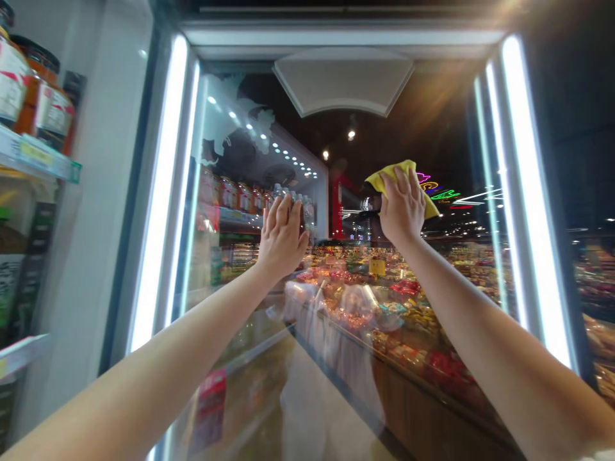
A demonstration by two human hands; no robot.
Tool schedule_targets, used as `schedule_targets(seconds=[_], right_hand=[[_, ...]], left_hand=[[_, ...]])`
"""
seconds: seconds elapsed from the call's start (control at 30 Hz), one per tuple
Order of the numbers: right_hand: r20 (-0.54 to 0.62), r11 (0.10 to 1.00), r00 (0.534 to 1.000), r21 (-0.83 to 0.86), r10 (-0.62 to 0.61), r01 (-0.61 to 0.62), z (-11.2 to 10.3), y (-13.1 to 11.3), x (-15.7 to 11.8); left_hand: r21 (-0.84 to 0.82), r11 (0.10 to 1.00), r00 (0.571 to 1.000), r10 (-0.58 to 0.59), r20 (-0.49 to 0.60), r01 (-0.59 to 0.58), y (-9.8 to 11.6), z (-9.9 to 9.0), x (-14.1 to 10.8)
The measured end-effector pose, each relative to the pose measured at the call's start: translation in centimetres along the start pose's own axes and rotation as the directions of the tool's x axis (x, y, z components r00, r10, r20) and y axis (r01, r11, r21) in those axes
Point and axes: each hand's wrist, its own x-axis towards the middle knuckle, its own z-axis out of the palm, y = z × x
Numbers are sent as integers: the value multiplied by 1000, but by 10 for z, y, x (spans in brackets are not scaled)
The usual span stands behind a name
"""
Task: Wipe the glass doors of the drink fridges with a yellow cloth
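A lit glass door fills the middle of the head view, framed by bright white light strips. Against its pane, left of centre, my left hand lies flat with fingers stretched upward and nothing in it. Higher and to the right, my right hand presses a yellow cloth to the glass. The cloth sticks out on both sides of the fingers, and its middle is hidden under the hand. Both arms reach forward from the lower corners.
At the left edge, jars with orange contents stand on a shelf with price labels. A light strip runs down the door's right side. Reflections or views of a shop, with a counter full of colourful packets, show in the glass.
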Motion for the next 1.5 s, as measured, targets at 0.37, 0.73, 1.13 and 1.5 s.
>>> schedule_targets(seconds=[0.37,0.73,1.13,1.5], right_hand=[[-4,988,989,33,-149,149,-7,38,21],[51,978,977,27,-207,206,-22,69,10],[46,982,984,-75,-170,173,-43,121,-11],[-30,998,999,-66,-19,17,-54,165,-20]], left_hand=[[-39,988,989,146,-38,-148,62,30,40],[-44,988,988,149,-43,-151,96,48,46],[-107,983,988,146,-55,-151,135,70,47],[-146,982,992,116,-41,-121,159,81,46]])
